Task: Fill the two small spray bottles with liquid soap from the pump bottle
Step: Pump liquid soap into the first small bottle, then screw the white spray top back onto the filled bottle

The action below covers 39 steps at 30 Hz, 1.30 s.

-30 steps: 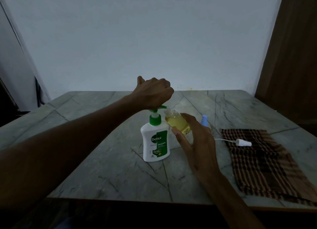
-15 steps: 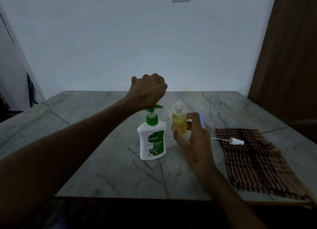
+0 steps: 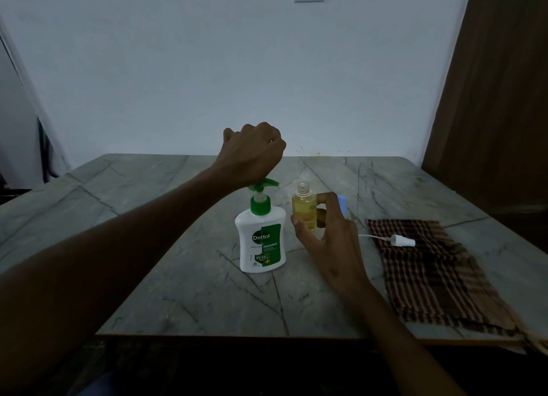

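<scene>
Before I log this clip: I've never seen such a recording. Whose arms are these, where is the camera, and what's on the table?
There is no machine: a person wears a camera on the head, looking down at both arms. The left hand sits curled over the green pump of the soap bottle. The right hand has a grip on a small open spray bottle holding yellow liquid, standing on the marble table. A blue-capped second bottle peeks out behind the fingers. A white spray nozzle lies on a checked cloth.
</scene>
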Each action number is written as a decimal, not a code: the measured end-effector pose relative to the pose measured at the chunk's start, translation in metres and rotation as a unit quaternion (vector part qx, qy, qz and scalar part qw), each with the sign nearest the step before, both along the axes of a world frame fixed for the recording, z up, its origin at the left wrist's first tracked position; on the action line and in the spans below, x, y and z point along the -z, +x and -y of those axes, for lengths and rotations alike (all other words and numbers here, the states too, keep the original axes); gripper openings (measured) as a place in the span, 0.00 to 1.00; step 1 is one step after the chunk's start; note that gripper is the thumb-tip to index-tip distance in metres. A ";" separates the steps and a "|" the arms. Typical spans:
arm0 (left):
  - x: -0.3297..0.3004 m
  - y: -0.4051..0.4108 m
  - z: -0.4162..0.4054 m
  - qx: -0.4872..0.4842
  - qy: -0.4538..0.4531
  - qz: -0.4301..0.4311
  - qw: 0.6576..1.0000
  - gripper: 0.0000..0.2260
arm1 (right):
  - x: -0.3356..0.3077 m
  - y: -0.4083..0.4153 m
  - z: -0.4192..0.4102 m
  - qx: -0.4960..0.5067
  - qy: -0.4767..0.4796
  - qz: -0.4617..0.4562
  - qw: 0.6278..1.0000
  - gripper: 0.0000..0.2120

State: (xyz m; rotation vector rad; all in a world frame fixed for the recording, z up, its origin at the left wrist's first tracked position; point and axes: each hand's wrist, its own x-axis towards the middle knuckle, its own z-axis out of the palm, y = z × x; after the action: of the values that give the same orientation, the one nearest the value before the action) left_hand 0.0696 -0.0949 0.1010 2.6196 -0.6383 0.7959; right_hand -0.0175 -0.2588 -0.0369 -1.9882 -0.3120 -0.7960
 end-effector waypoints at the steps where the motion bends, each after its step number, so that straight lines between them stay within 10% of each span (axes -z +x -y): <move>1: 0.000 -0.001 0.000 -0.001 0.002 -0.002 1.000 0.25 | 0.000 -0.001 0.000 -0.001 -0.003 -0.002 1.000 0.13; 20: -0.008 -0.035 -0.018 0.089 -0.219 -0.185 0.954 0.15 | 0.027 -0.033 0.029 -0.007 -0.074 -0.130 0.989 0.13; 31: 0.109 -0.084 -0.083 0.054 -0.191 -0.374 0.906 0.31 | 0.021 -0.037 0.030 -0.017 -0.080 -0.152 0.985 0.16; 39: 0.130 -0.078 -0.060 0.065 -0.209 -0.320 0.922 0.21 | 0.015 -0.054 0.075 0.021 -0.080 -0.118 0.990 0.18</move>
State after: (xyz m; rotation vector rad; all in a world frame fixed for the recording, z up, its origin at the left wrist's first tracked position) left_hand -0.0086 -0.0351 -0.0286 2.2121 -0.3867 -0.0010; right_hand -0.0715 -0.3339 -0.0518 -2.2199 -0.2015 -0.5685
